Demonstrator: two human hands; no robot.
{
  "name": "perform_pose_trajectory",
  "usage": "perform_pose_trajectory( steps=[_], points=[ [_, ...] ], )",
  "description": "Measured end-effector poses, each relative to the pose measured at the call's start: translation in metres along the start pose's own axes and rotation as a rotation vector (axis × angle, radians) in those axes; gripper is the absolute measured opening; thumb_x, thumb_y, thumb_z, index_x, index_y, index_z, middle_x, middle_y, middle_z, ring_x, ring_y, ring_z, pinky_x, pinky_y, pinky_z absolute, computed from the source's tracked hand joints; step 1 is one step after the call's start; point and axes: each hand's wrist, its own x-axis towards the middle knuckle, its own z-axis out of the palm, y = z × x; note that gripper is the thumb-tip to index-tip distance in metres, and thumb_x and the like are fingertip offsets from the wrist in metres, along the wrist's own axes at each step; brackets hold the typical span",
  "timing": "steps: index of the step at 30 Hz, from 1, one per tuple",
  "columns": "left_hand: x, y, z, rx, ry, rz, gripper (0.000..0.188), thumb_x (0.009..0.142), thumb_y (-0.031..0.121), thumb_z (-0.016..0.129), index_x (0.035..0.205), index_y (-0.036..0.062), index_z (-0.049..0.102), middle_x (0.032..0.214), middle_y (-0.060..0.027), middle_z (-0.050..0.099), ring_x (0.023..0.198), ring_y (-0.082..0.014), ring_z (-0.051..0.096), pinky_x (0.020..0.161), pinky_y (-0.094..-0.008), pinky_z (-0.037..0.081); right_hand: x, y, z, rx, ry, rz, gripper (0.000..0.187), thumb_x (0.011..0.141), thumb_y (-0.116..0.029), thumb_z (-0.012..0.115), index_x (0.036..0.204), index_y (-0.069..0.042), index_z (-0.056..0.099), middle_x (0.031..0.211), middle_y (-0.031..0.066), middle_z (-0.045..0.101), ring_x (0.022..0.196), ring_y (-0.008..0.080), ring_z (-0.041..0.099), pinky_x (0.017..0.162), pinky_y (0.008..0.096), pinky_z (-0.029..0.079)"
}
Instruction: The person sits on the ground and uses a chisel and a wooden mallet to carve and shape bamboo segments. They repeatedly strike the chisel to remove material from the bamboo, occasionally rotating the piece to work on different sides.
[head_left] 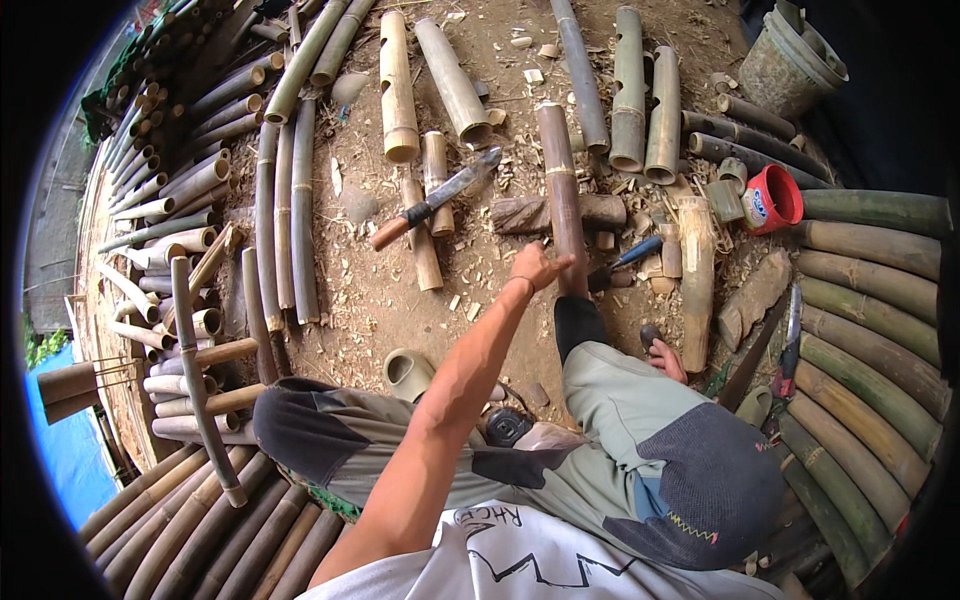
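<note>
My left hand is at the lower end of a brown bamboo tube. Its fingers are bent, and a fingertip lies over the tube's side. The tube lies across a dark notched log, its near end meeting my dark trouser cuff. My right hand is not visible. Left of the tube, a large knife with a wooden handle rests over short bamboo pieces. A blue-handled tool lies to the right of the tube. Bare toes show beside my trouser leg.
Wood chips litter the earth floor. Several notched bamboo tubes lie at the far side. Stacked bamboo lines the left; green poles line the right. A red tub, a grey bucket, a saw and a clog are around me.
</note>
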Motion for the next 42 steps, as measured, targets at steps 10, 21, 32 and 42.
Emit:
perform_pose_trajectory(
  steps=[10, 21, 32, 42],
  points=[
    [0.009, -0.150, -0.238, 0.617, -0.136, -0.143, 0.035, 0.086, 0.034, 0.060, 0.101, 0.0034, 0.054, 0.080, -0.0160, 0.066, 0.069, -0.0324, 0.065, 0.065, -0.0446, 0.053, 0.128, -0.148, 0.106, 0.015, -0.429, -0.154, 0.054, 0.090, -0.013, 0.066, 0.140, -0.001, 0.047, 0.116, 0.0173, 0.063, 0.082, 0.0186, 0.067, 0.067, 0.0293, 0.056],
    [-0.081, 0.028, -0.181, -0.127, -0.085, 0.404, 0.058, 0.088, 0.038, 0.070, 0.131, 0.0035, 0.051, 0.122, -0.0260, 0.054, 0.112, -0.0398, 0.057, 0.093, -0.0482, 0.047, 0.182, -0.218, 0.138, 0.945, -0.626, 0.139, 0.050, 0.090, -0.032, 0.074, 0.123, 0.000, 0.055, 0.110, 0.0101, 0.068, 0.102, 0.0162, 0.063, 0.091, 0.0297, 0.050],
    [-0.035, -0.203, -0.104, 0.050, 0.285, -0.380, 0.091, 0.063, 0.055, 0.087, 0.119, -0.0067, 0.051, 0.108, -0.0266, 0.063, 0.099, -0.0406, 0.062, 0.086, -0.0475, 0.050, 0.271, -0.149, -0.126, 1.314, 0.327, -0.130, 0.037, 0.092, -0.038, 0.070, 0.113, -0.009, 0.060, 0.097, 0.0035, 0.066, 0.085, 0.0142, 0.064, 0.074, 0.0277, 0.055],
    [-0.073, -0.186, -0.126, -0.961, 0.516, -0.682, 0.052, 0.082, 0.023, 0.064, 0.127, 0.0003, 0.048, 0.112, -0.0186, 0.058, 0.098, -0.0315, 0.062, 0.083, -0.0437, 0.055, 0.218, -0.110, -0.111, 0.926, 0.412, 0.212, 0.040, 0.092, -0.034, 0.069, 0.117, -0.005, 0.057, 0.095, 0.0062, 0.061, 0.078, 0.0124, 0.061, 0.067, 0.0271, 0.055]
  ],
)
